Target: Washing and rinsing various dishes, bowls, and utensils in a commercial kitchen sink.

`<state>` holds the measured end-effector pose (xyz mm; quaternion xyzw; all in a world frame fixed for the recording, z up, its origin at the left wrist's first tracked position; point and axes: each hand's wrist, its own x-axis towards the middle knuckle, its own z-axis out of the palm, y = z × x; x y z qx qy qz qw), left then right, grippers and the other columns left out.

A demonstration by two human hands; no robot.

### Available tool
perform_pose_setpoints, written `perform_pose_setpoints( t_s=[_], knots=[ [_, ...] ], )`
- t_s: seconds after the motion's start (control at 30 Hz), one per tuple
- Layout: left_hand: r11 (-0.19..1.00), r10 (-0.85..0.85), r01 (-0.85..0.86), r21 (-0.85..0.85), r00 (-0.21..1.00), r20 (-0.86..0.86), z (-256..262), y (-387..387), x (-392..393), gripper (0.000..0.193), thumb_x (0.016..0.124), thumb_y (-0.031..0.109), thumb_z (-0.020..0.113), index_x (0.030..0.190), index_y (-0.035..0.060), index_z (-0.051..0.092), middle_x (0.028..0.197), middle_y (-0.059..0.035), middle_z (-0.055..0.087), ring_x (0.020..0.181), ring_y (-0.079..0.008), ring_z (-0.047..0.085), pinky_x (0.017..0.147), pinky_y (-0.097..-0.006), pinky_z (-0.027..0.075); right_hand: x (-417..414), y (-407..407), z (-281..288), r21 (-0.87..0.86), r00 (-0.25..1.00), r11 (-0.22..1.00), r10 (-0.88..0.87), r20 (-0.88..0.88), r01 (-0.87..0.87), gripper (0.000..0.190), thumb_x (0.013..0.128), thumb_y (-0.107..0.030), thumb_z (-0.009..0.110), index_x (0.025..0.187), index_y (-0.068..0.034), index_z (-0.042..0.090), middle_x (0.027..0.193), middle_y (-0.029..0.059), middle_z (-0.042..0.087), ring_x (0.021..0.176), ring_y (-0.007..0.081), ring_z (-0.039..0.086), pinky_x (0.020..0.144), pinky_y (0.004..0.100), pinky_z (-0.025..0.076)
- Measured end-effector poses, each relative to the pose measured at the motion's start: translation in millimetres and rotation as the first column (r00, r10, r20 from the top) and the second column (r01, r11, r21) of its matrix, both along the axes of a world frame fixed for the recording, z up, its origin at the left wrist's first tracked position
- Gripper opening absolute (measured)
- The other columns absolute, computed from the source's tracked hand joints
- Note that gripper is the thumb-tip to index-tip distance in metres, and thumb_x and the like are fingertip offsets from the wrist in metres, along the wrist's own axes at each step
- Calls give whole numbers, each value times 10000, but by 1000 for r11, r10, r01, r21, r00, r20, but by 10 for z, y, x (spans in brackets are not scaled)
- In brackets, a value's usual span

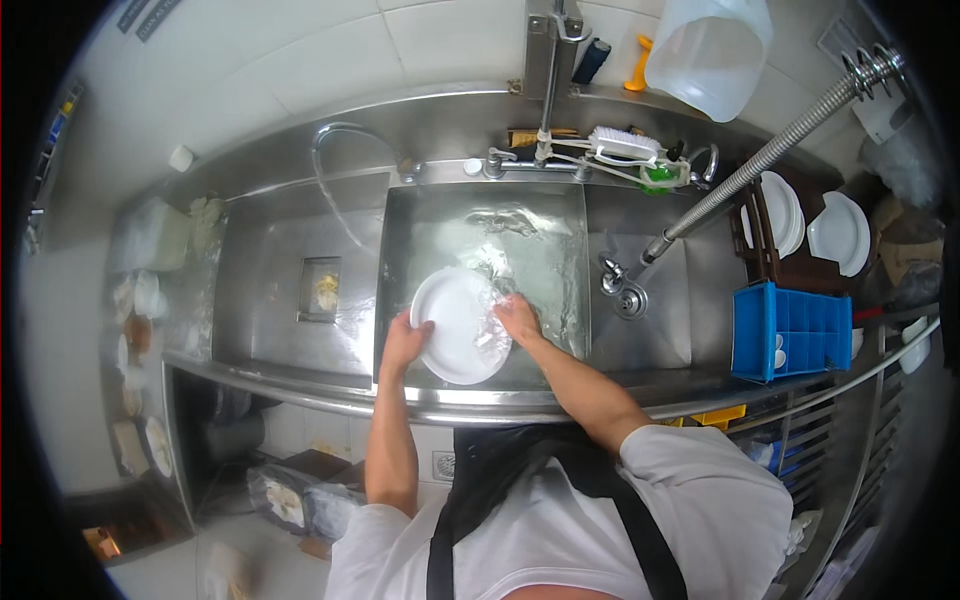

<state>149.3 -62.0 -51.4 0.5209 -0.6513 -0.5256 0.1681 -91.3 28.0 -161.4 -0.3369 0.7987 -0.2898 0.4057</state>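
Note:
A round white plate (454, 322) is held over the front of the middle sink basin (480, 381), which holds rippling water. My left hand (406, 341) grips the plate's left rim, thumb on the upper face. At the plate's right side, my right hand (516, 316) has its fingers closed around something clear and crinkled (491, 334), perhaps plastic film or a scrubber; its exact kind cannot be told. Part of the plate lies beneath this material.
A steel hose (757, 161) slants above the right basin (664, 337). Right of it stand a brown rack (765, 262) with white plates (844, 232) and a blue divided basket (814, 330). The left basin (277, 225) has food scraps (327, 291) at its drain. A faucet (499, 161) and brush (624, 142) sit behind.

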Motion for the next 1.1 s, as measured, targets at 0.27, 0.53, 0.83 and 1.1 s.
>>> perform_pose_setpoints(
  t_s=[0.27,0.53,0.83,1.1],
  knots=[
    [1000,19,-20,-22,999,-30,-6,93,68,383,818,64,628,1189,-32,624,980,-162,711,867,-215,692,789,-335,545,167,140,15,-124,992,985,-121,28,124,741,724,-475,759,1243,-3,522,1176,216,632,1105,353,611,951,418,462],
    [998,56,-56,-3,998,-36,25,142,220,405,802,53,644,1198,-30,625,992,-151,712,869,-204,689,796,-328,547,321,125,236,-81,998,995,-48,45,52,726,728,-458,748,1232,12,521,1158,223,633,1111,365,602,960,415,456],
    [986,162,-155,-57,978,129,-719,34,450,546,757,169,760,1213,-65,571,1060,-218,684,950,-288,683,810,-376,544,284,126,-107,-43,656,930,-224,721,365,574,823,-282,716,1270,30,537,1145,185,650,1078,299,617,928,387,480],
    [737,-173,175,653,983,-68,-1343,87,-276,309,812,-4,614,1120,1,593,1043,-183,666,898,-283,674,723,-417,582,-382,575,1328,-333,976,939,13,-219,-87,383,871,-170,646,1223,-32,580,1104,164,652,982,372,634,802,417,530]
  ],
)
